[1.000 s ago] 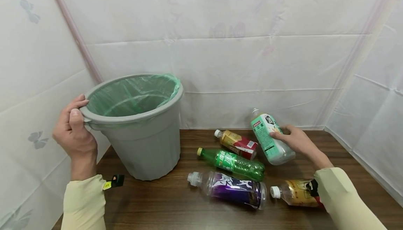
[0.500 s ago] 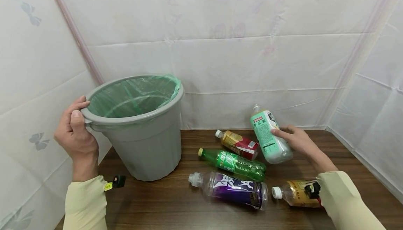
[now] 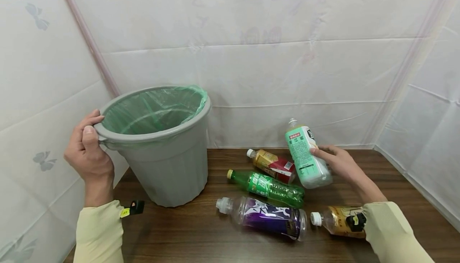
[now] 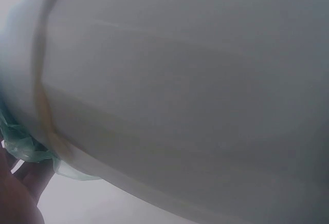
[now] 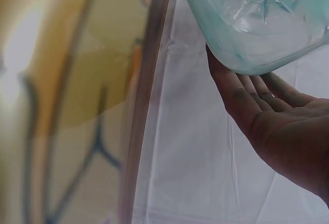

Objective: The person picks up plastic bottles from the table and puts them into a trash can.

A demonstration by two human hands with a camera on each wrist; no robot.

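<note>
My left hand grips the rim and side handle of a grey trash bin, which stands at the left with a green plastic bag lining it. In the left wrist view the bin's wall fills most of the picture. With my right hand I hold a plastic drink bottle with a mint-green label, cap up and tilted to the left. Its clear ribbed base shows in the right wrist view, the fingers behind it. Whether that base touches the table is unclear.
A yellow-and-red bottle, a green bottle and a purple-labelled bottle lie on the wooden table. Another yellow-labelled bottle lies beneath my right forearm. White sheeting walls in the back and sides.
The mint-labelled bottle has turned in my right hand, showing more label text, and is slightly more upright. My left hand keeps its grip on the bin. The whole view has shifted slightly.
</note>
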